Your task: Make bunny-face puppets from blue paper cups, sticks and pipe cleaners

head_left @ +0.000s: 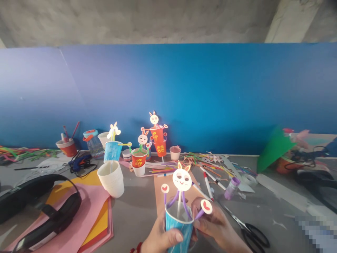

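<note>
In the head view my left hand (pixel 163 234) is wrapped round a blue-painted paper cup (pixel 177 230) at the bottom centre. Out of the cup rises a white paper rabbit head (pixel 182 180) on a stick, with purple pipe-cleaner arms bent over the rim. A round paper paw with a red heart (pixel 165 188) tips the left arm, and another heart paw (pixel 206 206) tips the right one. My right hand (pixel 210 221) pinches the right purple pipe cleaner (pixel 199 214) close to the cup's rim. Part of its fingers is behind the cup.
Several finished rabbit cups stand behind, including a red one (pixel 139 161) and a blue one (pixel 113 151) over stacked white cups (pixel 111 178). Black scissors (pixel 247 228), markers (pixel 207 186) and a purple glue stick (pixel 232 188) lie right. Headphones (pixel 50 211) rest on coloured paper (pixel 96 218) at left.
</note>
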Action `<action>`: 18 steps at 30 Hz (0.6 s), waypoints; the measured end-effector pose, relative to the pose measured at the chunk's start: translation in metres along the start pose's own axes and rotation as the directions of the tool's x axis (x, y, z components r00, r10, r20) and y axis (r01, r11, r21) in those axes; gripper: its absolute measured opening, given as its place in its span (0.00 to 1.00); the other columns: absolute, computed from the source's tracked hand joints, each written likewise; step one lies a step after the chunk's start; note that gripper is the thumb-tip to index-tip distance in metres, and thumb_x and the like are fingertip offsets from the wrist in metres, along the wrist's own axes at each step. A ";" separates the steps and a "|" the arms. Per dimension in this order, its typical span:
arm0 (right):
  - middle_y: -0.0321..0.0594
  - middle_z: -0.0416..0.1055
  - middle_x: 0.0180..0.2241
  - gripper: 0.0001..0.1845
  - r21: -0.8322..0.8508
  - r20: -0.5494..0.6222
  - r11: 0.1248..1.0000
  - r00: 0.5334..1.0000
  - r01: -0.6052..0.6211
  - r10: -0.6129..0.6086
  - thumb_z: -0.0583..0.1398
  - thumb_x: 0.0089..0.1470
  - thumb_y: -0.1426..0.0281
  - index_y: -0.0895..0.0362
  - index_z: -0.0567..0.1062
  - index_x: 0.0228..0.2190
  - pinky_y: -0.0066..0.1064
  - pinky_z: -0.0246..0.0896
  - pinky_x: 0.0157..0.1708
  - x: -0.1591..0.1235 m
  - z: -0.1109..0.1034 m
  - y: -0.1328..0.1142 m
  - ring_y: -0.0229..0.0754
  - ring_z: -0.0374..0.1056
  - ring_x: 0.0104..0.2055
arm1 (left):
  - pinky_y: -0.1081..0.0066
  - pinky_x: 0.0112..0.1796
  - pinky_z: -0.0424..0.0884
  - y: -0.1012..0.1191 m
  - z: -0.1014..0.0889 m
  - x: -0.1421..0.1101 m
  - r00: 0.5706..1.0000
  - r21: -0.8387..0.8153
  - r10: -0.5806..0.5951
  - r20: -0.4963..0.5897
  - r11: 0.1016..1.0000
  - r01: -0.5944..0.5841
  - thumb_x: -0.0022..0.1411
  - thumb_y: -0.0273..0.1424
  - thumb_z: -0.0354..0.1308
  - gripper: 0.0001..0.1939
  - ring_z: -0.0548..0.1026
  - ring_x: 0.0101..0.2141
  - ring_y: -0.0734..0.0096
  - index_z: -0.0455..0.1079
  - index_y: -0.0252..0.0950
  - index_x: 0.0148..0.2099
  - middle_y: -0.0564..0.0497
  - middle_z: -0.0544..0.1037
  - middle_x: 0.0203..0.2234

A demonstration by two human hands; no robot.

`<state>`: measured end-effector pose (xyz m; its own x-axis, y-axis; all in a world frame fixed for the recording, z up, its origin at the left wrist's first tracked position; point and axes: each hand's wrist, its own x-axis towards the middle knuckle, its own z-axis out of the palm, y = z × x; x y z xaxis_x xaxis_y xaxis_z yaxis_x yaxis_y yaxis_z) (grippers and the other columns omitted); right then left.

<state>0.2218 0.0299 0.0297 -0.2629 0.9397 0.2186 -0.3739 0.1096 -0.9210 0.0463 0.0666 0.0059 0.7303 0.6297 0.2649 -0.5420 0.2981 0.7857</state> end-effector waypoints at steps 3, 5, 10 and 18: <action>0.32 0.69 0.20 0.16 -0.025 -0.039 0.999 0.999 0.027 -0.028 0.68 0.53 0.60 0.58 0.71 0.29 0.20 0.53 0.18 -0.001 0.000 0.002 0.33 0.66 0.20 | 0.66 0.34 0.73 0.003 0.001 0.000 0.999 0.023 0.034 -0.018 0.999 -0.034 0.54 0.38 0.70 0.29 0.81 0.33 0.58 0.67 0.38 0.56 0.46 0.80 0.32; 0.31 0.67 0.19 0.16 -0.020 -0.054 0.999 0.998 0.039 -0.040 0.69 0.53 0.60 0.58 0.71 0.30 0.20 0.53 0.18 -0.001 -0.001 0.004 0.32 0.65 0.20 | 0.67 0.33 0.73 0.005 0.003 0.000 0.999 0.045 0.052 -0.014 0.998 -0.052 0.54 0.38 0.70 0.30 0.80 0.33 0.58 0.67 0.38 0.57 0.46 0.80 0.33; 0.32 0.71 0.21 0.16 0.029 -0.009 0.999 1.000 0.022 -0.022 0.70 0.51 0.62 0.56 0.71 0.34 0.20 0.59 0.20 -0.001 -0.002 0.004 0.34 0.68 0.22 | 0.67 0.34 0.73 0.005 0.001 0.000 0.998 0.060 0.055 -0.003 0.997 -0.055 0.54 0.38 0.70 0.37 0.80 0.35 0.58 0.61 0.40 0.63 0.44 0.80 0.38; 0.32 0.71 0.23 0.14 0.058 0.035 0.998 0.999 0.014 -0.016 0.70 0.50 0.66 0.57 0.71 0.30 0.18 0.61 0.19 -0.001 -0.006 0.003 0.34 0.70 0.23 | 0.60 0.39 0.73 -0.001 -0.007 -0.002 0.997 0.061 0.057 0.042 0.996 -0.060 0.53 0.41 0.71 0.43 0.80 0.39 0.53 0.55 0.43 0.65 0.41 0.77 0.46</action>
<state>0.2263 0.0308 0.0253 -0.2883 0.9259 0.2442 -0.4287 0.1033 -0.8975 0.0421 0.0700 0.0000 0.7148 0.6150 0.3330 -0.5584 0.2152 0.8012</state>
